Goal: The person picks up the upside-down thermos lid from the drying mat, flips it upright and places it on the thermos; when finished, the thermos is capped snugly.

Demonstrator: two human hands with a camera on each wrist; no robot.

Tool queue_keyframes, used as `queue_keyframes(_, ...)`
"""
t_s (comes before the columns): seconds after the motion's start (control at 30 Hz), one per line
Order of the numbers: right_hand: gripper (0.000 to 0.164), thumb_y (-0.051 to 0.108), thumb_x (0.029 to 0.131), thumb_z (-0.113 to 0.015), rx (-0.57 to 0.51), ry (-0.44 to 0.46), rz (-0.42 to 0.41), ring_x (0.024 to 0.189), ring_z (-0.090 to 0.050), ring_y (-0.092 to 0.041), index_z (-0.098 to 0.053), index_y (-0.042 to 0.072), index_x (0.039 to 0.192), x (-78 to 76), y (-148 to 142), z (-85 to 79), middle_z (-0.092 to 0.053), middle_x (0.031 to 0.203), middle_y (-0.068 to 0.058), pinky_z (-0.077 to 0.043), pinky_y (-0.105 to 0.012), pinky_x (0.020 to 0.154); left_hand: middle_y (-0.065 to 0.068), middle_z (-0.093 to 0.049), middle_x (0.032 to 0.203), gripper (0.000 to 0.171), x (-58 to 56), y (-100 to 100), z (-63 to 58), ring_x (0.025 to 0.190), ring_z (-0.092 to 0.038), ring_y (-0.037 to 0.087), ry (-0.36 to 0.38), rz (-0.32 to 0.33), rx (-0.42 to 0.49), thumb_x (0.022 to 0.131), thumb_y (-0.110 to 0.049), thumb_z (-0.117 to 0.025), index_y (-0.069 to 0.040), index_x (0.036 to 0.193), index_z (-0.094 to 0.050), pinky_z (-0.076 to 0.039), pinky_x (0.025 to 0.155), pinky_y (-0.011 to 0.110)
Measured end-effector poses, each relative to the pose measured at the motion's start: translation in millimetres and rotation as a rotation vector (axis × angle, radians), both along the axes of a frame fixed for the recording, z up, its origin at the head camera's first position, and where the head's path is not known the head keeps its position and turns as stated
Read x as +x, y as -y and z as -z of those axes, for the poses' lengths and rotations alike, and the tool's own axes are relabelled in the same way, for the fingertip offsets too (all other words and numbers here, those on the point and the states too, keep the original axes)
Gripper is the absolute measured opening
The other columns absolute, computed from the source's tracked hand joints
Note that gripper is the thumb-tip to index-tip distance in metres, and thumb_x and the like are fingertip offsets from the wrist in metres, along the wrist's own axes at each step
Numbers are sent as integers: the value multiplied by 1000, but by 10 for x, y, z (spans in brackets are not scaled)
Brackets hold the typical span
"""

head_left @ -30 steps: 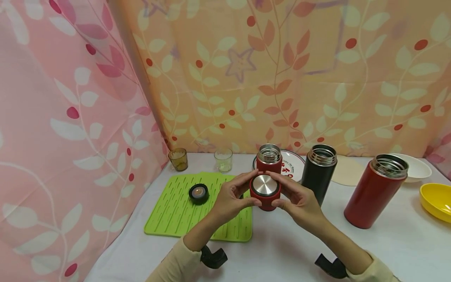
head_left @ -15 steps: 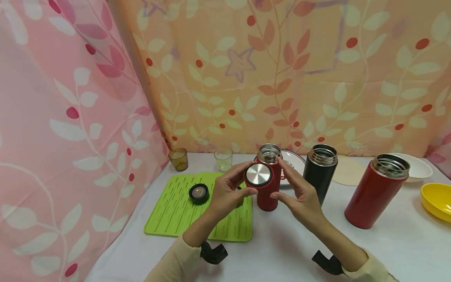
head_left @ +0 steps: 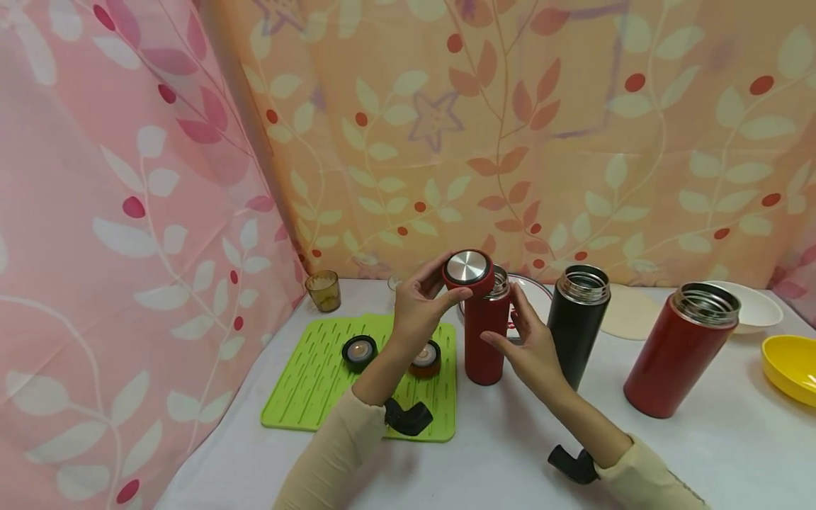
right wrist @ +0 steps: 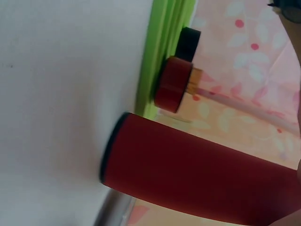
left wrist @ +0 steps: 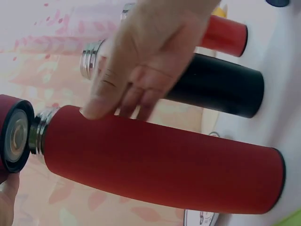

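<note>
On the bench, right of the green mat, stands the slim red bottle, your right grip spread beside it, your left grip pinching the red lid just left of the mouth. Uncapping appears complete; next, likely, lid onto mat.

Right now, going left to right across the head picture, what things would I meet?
Amber glass → black lid → red lid on the green mat → slim red flask → black flask → wide red flask → yellow bowl
</note>
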State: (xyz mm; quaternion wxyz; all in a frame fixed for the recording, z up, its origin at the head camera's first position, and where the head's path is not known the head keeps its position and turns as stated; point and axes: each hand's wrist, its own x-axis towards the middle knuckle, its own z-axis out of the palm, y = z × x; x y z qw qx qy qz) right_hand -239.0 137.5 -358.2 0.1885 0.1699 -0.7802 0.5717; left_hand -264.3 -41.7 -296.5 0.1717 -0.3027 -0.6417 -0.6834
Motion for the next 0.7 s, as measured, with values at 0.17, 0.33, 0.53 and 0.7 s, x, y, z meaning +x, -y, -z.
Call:
queue_keyframes(0.17, 89, 21, 80, -71, -14, 38, -21, 134, -36, -28, -14, 15, 148, -97, 15, 107, -29, 149, -9, -39, -37, 98, 17, -49, 133, 60, -107, -90, -42, 123, -50, 22, 81, 20, -18, 77, -2, -69, 0, 132, -46, -40, 101, 24)
queue_keyframes(0.33, 88, 24, 80, -71, -12, 70, -20, 131, -40, -27, -16, 15, 148, -144, 28, 176, -36, 146, -11, -38, -39, 101, 17, -49, 133, 59, -169, -137, -53, 122, -51, 23, 106, 21, -50, 78, -1, -69, 0, 132, -46, -40, 101, 25)
queue_keyframes(0.53, 84, 22, 80, -71, -42, 59, -19, 129, -43, -25, -21, 17, 147, -168, 20, 207, -40, 144, -9, -38, -39, 101, 14, -54, 130, 57, -193, -160, -79, 118, -54, 20, 100, 5, -72, 77, -5, -71, -1, 130, -49, -43, 97, 23)
queue_keyframes(0.7, 81, 21, 80, -71, -63, 46, -23, 125, -47, -23, -24, 20, 146, -199, 19, 231, -43, 141, -7, -39, -39, 100, 15, -55, 128, 56, -195, -180, -91, 117, -55, 21, 87, 12, -100, 77, -4, -71, 1, 129, -50, -44, 97, 24)
